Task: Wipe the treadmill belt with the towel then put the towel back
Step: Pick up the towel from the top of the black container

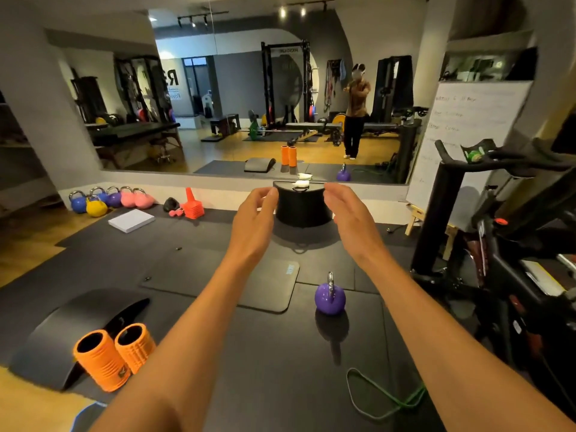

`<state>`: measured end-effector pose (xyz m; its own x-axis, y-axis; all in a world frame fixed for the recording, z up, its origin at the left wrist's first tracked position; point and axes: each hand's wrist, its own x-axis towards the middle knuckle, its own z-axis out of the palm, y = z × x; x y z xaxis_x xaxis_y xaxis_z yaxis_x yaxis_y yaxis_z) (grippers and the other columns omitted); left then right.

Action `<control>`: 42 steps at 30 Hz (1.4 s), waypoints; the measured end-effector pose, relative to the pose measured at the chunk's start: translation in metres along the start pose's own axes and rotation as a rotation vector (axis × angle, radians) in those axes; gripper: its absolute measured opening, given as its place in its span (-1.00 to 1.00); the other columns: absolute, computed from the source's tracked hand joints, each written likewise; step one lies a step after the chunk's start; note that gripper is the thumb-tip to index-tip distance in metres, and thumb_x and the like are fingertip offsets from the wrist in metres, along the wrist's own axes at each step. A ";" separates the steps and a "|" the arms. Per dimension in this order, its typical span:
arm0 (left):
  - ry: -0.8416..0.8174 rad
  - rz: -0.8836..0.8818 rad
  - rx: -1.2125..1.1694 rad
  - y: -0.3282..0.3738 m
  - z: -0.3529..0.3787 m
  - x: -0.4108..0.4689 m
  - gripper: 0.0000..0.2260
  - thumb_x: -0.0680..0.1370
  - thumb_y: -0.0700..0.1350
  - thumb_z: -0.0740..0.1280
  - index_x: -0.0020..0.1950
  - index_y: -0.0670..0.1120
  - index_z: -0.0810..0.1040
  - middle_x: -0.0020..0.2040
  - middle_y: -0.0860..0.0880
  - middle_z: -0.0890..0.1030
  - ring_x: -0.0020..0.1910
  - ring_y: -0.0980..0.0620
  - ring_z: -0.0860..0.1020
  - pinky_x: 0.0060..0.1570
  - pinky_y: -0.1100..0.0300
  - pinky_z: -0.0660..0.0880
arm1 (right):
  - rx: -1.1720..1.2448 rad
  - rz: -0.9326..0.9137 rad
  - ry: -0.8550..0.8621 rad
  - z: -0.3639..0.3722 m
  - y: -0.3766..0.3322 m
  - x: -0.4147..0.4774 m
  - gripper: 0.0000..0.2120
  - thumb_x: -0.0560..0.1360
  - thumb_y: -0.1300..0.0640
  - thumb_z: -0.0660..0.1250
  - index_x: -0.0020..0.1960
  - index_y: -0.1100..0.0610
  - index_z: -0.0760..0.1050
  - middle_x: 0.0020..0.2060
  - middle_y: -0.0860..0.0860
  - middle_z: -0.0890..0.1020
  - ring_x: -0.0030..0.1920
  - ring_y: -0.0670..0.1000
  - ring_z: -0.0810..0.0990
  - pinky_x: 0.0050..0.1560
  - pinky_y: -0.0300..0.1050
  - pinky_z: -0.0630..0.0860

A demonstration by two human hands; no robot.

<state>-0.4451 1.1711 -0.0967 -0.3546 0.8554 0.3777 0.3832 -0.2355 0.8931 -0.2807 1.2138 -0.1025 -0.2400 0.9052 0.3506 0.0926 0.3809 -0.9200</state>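
Both my arms reach forward over the black floor mats. My left hand (257, 210) is open with the fingers loosely curled and holds nothing. My right hand (349, 210) is open too, palm turned inward, and empty. Between and beyond them stands a black half-round block (302, 210) against the mirror wall, with a small white crumpled cloth (300, 183) on its top. I cannot tell whether that cloth is the towel. No treadmill belt shows in the view.
A purple kettlebell (329, 296) stands on the mat below my right hand. Two orange foam rollers (113, 353) and a curved black pad (78, 328) lie at lower left. An exercise bike (498, 232) fills the right side. A green band (386, 397) lies near it. Coloured kettlebells (109, 201) and orange cones (191, 207) line the mirror.
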 end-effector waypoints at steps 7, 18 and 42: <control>-0.012 -0.039 -0.001 -0.100 0.019 0.166 -0.65 0.64 0.13 0.12 0.33 0.00 0.44 0.24 -0.01 0.53 0.21 0.00 0.50 0.25 -0.04 0.48 | -0.044 0.023 0.010 0.040 0.087 0.162 -0.66 0.66 0.01 0.14 0.43 -0.02 0.36 0.32 -0.11 0.44 0.27 -0.15 0.39 -0.03 -0.44 0.35; -0.133 -0.086 -0.054 -0.216 0.068 0.437 -0.79 0.65 0.08 0.13 0.19 0.04 0.44 0.11 0.01 0.53 0.17 -0.02 0.51 0.23 -0.03 0.48 | -0.107 0.120 0.096 0.084 0.182 0.410 -0.66 0.66 0.03 0.13 0.42 -0.01 0.37 0.24 -0.15 0.45 0.29 -0.12 0.41 0.20 -0.23 0.37; -0.245 -0.248 -0.023 -0.501 0.234 0.996 -0.67 0.61 0.11 0.17 0.23 -0.05 0.52 0.04 0.04 0.57 0.10 0.01 0.54 0.18 -0.02 0.51 | -0.080 0.359 0.113 0.148 0.486 0.983 -0.68 0.65 -0.03 0.14 0.38 -0.07 0.42 0.32 -0.10 0.48 0.34 -0.06 0.42 0.36 -0.04 0.39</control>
<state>-0.7901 2.2491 -0.2248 -0.2179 0.9726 0.0809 0.2909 -0.0144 0.9567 -0.6146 2.2613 -0.2309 -0.0707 0.9970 0.0301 0.2279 0.0455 -0.9726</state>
